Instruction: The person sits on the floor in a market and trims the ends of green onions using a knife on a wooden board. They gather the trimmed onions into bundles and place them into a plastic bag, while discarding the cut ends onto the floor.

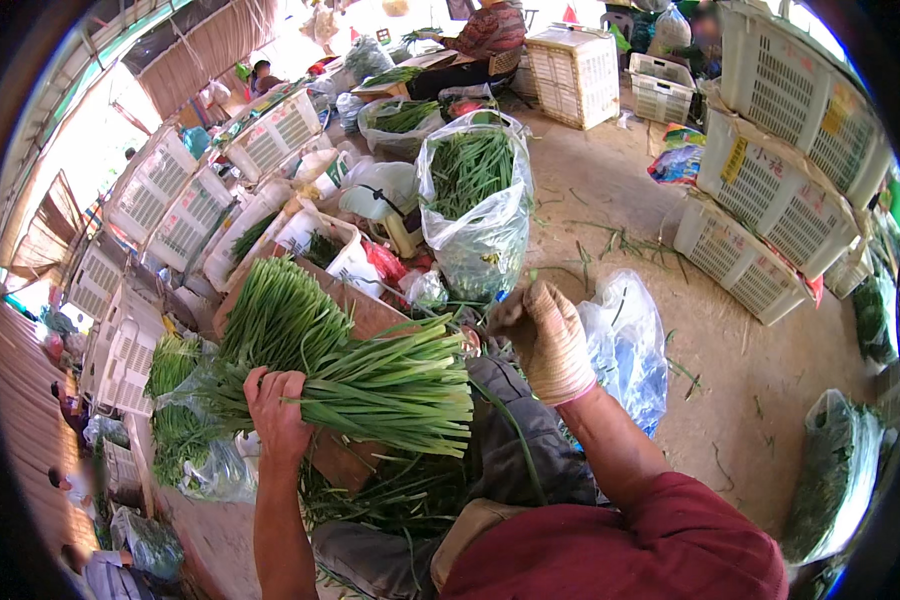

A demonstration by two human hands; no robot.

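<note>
My bare left hand point(279, 411) is closed around a bunch of long flat green leaves, probably garlic chives point(397, 386), whose pale cut ends point right over my lap. Just behind it, a second thick bundle of the same greens point(281, 311) rests on a brown board point(367, 304). My right hand point(544, 341), in a dirty knitted work glove, is raised to the right of the cut ends with its fingers curled; whether it pinches anything is hidden. A single long leaf point(514, 435) hangs across my trousers. Loose leaves point(397, 495) lie below the board, between my legs.
A clear bag of greens point(476, 187) stands ahead, beside white buckets point(352, 259). An empty-looking plastic bag point(626, 337) lies at my right. Stacked white crates point(780, 195) stand at right, more crates point(187, 217) at left. A person point(491, 37) sits at the back. Leaf scraps litter the floor.
</note>
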